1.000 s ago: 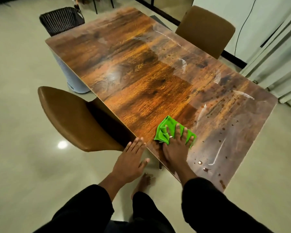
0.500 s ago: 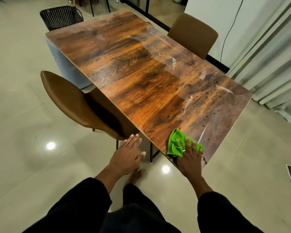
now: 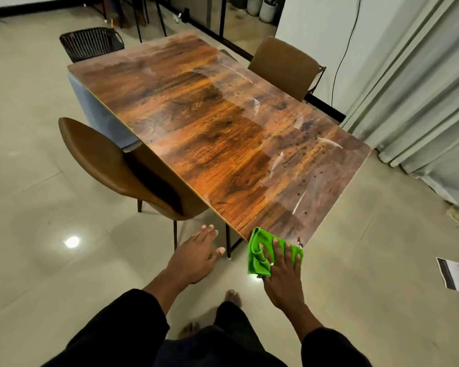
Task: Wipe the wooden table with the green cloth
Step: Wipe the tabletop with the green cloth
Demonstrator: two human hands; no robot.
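The room was moderately lit from overhead, in a warm, even tone. A lamp's reflection (image 3: 71, 241) burned as a small white spot on the glossy floor (image 3: 32, 168) left of the wooden table (image 3: 196, 133), and a fainter one showed just below the table's near corner. A pale sheen lay over the table's far end and right half, washing out the grain and picking out smear streaks, while its left-centre looked rich and saturated. Deep shadow filled the seat of the brown chair (image 3: 104, 160) tucked under the table's left edge. The table was sharp; the bare feet (image 3: 233, 298) below its near corner were soft. Wide-angle distortion bowed the table's edges and leaned the curtain (image 3: 421, 88) to its right.
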